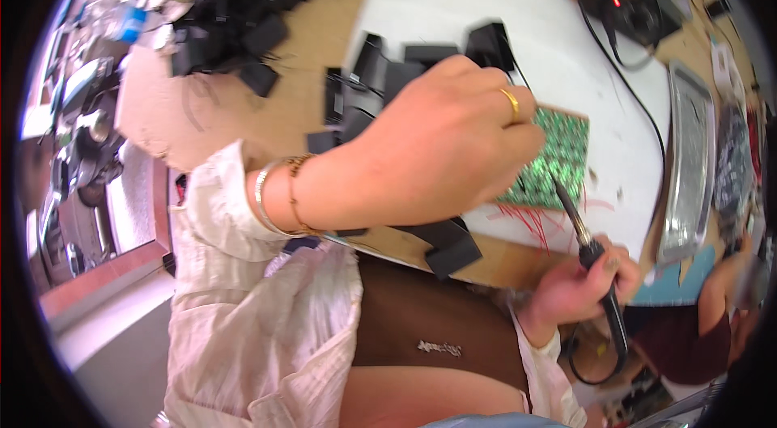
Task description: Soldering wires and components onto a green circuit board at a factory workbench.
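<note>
My left hand (457,141) reaches across the middle, fingers curled together over the left part of a green circuit board panel (571,141). Whatever those fingertips pinch is hidden behind the hand. In my right hand (579,286), lower right, is a soldering iron (617,327) with a black handle. Its tip points up and left onto the panel, close to my left fingers. Thin red wires (530,224) stick out from the panel's near edge. Several black box-shaped parts (490,44) with thin black leads lie behind and beside my left hand.
White paper (623,129) lies under the panel. A heap of black parts (243,7) covers the far left. At the far right stands a black unit (627,11) with a red light and cable. A metal tray (686,169) sits right, near another person's arm (716,290).
</note>
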Tool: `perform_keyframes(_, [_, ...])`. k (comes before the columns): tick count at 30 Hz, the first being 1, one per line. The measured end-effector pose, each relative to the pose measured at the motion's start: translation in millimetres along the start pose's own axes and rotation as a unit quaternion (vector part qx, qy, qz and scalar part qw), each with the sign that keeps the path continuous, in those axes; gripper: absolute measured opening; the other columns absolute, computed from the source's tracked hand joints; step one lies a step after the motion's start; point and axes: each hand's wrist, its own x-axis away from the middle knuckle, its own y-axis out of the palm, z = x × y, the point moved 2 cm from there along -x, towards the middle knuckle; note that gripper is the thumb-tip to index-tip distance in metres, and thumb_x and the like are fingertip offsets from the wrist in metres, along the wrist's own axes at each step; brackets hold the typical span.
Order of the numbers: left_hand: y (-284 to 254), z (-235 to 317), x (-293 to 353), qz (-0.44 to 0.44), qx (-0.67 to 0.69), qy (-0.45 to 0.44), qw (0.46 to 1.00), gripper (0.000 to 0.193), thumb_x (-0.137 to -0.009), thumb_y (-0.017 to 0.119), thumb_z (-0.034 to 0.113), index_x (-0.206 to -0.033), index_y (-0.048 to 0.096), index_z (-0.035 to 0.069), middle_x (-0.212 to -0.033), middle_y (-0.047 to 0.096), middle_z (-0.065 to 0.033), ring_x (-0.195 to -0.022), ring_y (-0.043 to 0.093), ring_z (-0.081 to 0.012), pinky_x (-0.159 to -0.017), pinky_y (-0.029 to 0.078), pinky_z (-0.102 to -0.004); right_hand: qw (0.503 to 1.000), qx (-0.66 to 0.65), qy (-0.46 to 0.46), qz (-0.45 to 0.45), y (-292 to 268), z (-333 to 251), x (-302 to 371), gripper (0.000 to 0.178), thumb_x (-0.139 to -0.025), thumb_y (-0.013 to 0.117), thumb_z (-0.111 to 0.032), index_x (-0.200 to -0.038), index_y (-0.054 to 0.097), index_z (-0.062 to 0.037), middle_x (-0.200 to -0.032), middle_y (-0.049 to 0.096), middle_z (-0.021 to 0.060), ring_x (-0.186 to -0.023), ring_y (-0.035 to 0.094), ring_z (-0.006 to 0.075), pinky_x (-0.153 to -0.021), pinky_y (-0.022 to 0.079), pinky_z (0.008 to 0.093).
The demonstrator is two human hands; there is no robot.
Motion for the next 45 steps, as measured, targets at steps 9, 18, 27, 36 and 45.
perform_keyframes(9, [-97,-65,17,0.033,-0.26,-0.279,0.924,0.018,-0.077,0.053,0.019,-0.078,0.06,0.002,-0.07,0.057,-0.0127,-0.066,0.055,-0.0264,-0.06,0.042,-0.0326,1.0,0.023,-0.008,-0.011,-1,5,5,0.016,-0.081,0.045,-0.012,-0.069,0.036,-0.0057,-0.057,0.031,-0.0001,-0.046,0.024,0.0053,-0.044,0.018,0.0188])
perform_keyframes(18, [-85,-120,13,-0.009,-0.393,-0.334,0.857,0.039,-0.077,0.051,0.038,-0.075,0.06,0.0,-0.075,0.057,-0.014,-0.079,0.052,-0.028,-0.07,0.043,-0.0342,1.0,-0.002,-0.005,-0.022,3,1,5,0.012,-0.08,0.047,-0.009,-0.073,0.039,-0.0047,-0.062,0.036,0.0016,-0.048,0.025,0.0045,-0.042,0.018,0.0174])
perform_keyframes(27, [-65,-162,-2,0.078,-0.322,-0.261,0.907,0.018,-0.065,0.049,0.002,-0.082,0.045,-0.002,-0.082,0.053,-0.0199,-0.083,0.05,-0.0365,-0.069,0.042,-0.0425,0.999,0.003,0.03,-0.035,-1,0,5,0.012,-0.08,0.048,-0.01,-0.074,0.039,-0.0052,-0.06,0.037,0.0011,-0.048,0.029,0.0052,-0.044,0.023,0.0182])
perform_keyframes(36, [-68,-111,23,-0.004,-0.279,-0.311,0.909,0.018,-0.066,0.05,0.007,-0.083,0.048,0.002,-0.074,0.054,-0.016,-0.076,0.051,-0.0311,-0.07,0.037,-0.0392,0.994,-0.053,0.072,-0.061,2,-8,10,0.011,-0.077,0.049,-0.003,-0.074,0.038,-0.0045,-0.059,0.04,0.0016,-0.048,0.034,0.0054,-0.046,0.028,0.0188])
perform_keyframes(45, [-70,-119,28,-0.114,-0.235,-0.321,0.91,0.02,-0.068,0.062,0.03,-0.07,0.062,0.01,-0.069,0.059,-0.0093,-0.079,0.055,-0.0269,-0.068,0.037,-0.037,0.999,-0.009,0.035,-0.011,0,-2,6,0.012,-0.079,0.051,-0.009,-0.074,0.041,-0.0048,-0.064,0.039,0.0007,-0.048,0.029,0.0051,-0.044,0.024,0.0181])
